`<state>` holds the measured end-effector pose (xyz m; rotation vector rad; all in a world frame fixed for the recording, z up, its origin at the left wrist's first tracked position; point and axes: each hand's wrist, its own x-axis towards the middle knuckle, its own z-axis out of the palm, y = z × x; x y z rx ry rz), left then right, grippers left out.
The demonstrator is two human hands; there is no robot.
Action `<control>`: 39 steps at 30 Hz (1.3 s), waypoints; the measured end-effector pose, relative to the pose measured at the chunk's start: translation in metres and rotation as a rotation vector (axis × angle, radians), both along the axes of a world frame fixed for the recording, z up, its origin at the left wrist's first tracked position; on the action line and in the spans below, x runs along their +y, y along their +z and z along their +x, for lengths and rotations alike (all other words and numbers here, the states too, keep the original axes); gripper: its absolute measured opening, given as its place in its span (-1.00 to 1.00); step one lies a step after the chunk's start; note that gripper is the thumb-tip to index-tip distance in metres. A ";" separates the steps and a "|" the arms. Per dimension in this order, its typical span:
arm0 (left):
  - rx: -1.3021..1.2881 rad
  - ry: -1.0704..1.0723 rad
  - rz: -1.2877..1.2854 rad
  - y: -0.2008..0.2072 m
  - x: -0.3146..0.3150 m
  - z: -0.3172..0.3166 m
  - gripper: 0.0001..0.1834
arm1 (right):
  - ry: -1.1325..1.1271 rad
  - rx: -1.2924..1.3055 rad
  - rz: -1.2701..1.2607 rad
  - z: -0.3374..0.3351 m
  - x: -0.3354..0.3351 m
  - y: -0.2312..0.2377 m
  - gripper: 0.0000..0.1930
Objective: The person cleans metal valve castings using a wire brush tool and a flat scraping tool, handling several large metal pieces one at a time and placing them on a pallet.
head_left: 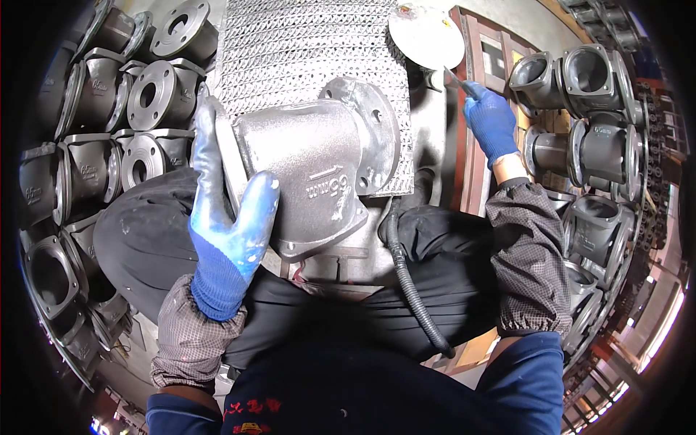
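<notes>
A grey cast-iron valve body (304,167) lies on its side in front of me, with a round bolt-holed flange on its right and raised markings on its barrel. My left hand (228,217), in a blue glove with a pale coated palm, grips its left flange, fingers along the outer face and thumb over the near side. At the upper right, my blue-gloved right hand (491,122) is closed on a thin-bladed tool (454,77), which looks like a small spatula. Its tip is by the lower edge of a round white plate (424,43) with yellowish and red smears.
A perforated metal sheet (312,43) extends behind the casting. Similar castings are stacked at left (90,170) and right (598,156). A reddish-brown frame (467,167) stands beside the right-hand stack. A grey corrugated hose (413,290) hangs over my lap.
</notes>
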<state>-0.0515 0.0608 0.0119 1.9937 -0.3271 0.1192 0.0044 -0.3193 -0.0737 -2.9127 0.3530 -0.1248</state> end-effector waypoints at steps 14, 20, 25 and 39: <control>-0.045 -0.032 0.125 -0.004 0.006 -0.001 -0.25 | -0.038 0.140 -0.027 0.013 0.008 0.008 -0.70; -0.038 -0.038 0.060 0.003 0.000 0.002 -0.25 | -0.034 0.125 0.201 0.014 0.000 0.000 -0.68; -0.112 -0.040 0.169 -0.003 0.004 0.001 -0.25 | -0.348 0.399 0.817 0.017 0.017 0.026 -0.59; -0.141 0.018 -0.041 -0.021 0.002 0.008 -0.32 | -0.274 -0.262 2.320 -0.163 0.166 0.095 -0.44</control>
